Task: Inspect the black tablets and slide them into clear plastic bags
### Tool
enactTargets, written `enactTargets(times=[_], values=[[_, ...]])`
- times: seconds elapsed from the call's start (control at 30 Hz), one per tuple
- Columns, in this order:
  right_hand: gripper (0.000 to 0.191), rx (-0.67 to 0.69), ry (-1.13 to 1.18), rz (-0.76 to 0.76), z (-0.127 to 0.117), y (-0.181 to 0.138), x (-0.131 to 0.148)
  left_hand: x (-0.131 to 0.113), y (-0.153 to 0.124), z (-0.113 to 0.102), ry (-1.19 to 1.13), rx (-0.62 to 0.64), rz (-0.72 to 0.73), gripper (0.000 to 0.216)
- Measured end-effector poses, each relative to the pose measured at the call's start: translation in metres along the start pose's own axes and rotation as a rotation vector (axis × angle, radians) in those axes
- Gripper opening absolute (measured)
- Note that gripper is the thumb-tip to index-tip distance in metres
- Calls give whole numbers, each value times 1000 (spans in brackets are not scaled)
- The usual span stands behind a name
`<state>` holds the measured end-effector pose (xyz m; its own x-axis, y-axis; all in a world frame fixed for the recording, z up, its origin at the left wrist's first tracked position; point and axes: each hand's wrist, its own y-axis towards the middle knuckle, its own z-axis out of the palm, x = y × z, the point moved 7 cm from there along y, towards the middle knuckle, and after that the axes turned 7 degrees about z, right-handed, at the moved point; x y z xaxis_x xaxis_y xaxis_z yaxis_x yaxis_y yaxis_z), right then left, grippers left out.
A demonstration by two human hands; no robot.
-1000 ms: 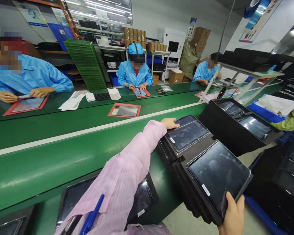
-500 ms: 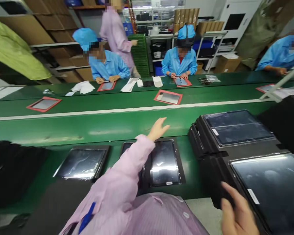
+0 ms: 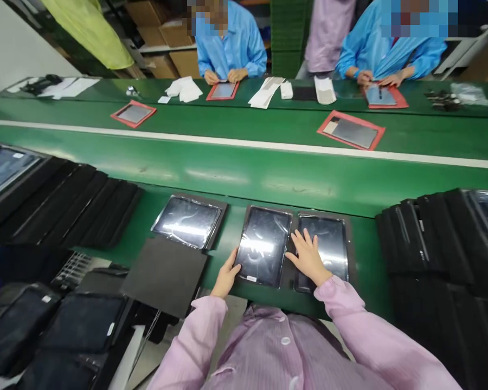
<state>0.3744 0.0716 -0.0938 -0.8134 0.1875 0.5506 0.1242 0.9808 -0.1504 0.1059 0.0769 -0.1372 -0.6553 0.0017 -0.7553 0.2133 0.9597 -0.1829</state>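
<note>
Two dark glossy tablet screens in clear film lie side by side on black foam in front of me. At the left edge of the nearer-to-centre tablet screen [image 3: 264,244], my left hand [image 3: 226,274] is closed, thumb on top and fingers along the side. My right hand [image 3: 308,255] is open, its fingers spread flat over the left part of the right tablet screen [image 3: 333,249]. Its fingertips reach toward the gap between the two. Another film-wrapped tablet screen [image 3: 189,221] lies to the left on foam, just behind a bare black foam sheet [image 3: 165,276].
Stacks of black foam with screens stand at left [image 3: 65,206] and right [image 3: 427,238]. More dark screens [image 3: 81,322] lie low at lower left. Across the green conveyor [image 3: 228,170] two people in blue work on panels in red frames; other red-framed panels [image 3: 352,131] lie on the belt.
My view has swung left. My left arm has drawn back from its forward reach to the screen's left edge. My right hand has moved from the right stack onto the screens before me.
</note>
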Motion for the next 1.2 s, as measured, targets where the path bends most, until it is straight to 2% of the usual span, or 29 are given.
enactTargets(times=[0.07, 0.17, 0.27, 0.4, 0.47, 0.53, 0.6, 0.67, 0.73, 0.8, 0.87, 0.93, 1.03, 1.1, 1.2], values=[[49, 26, -98, -29, 13, 2, 7, 5, -9, -4, -15, 57, 11, 55], [50, 19, -201, -59, 19, -1, 8, 2, -16, -12, 8, 163, 73, 61], [49, 14, -218, -56, 18, -4, 4, -17, -17, -14, 251, 292, 299, 52], [44, -11, -161, -22, 15, -3, 0, -39, -12, -11, 565, 389, 660, 20], [43, -26, -96, 10, 13, -4, -1, -44, -11, -9, 617, 441, 816, 13], [45, -40, -12, 62, 12, -8, -4, -44, -11, -7, 636, 488, 946, 15], [46, -56, 54, 122, 11, -13, -8, -43, -12, -7, 621, 527, 1023, 20], [46, -80, 138, 176, 10, -20, -9, -41, -11, -5, 563, 556, 1037, 23], [44, -126, 268, 225, 9, -27, -10, -41, -7, -4, 429, 573, 994, 23], [41, -187, 397, 269, 7, -35, -11, -39, 8, -10, 172, 503, 825, 17], [39, -250, 461, 315, 4, -42, -12, -30, 34, -25, -74, 325, 579, 9], [37, -319, 509, 370, 2, -50, -15, -15, 61, -46, -203, 102, 378, 13], [36, -431, 609, 469, 1, -66, -22, 4, 89, -78, -300, -150, 208, 18], [35, -482, 680, 527, 3, -74, -24, 14, 95, -89, -403, -240, 95, 21], [34, -486, 788, 573, 11, -76, -18, 15, 83, -89, -539, -259, -29, 31]])
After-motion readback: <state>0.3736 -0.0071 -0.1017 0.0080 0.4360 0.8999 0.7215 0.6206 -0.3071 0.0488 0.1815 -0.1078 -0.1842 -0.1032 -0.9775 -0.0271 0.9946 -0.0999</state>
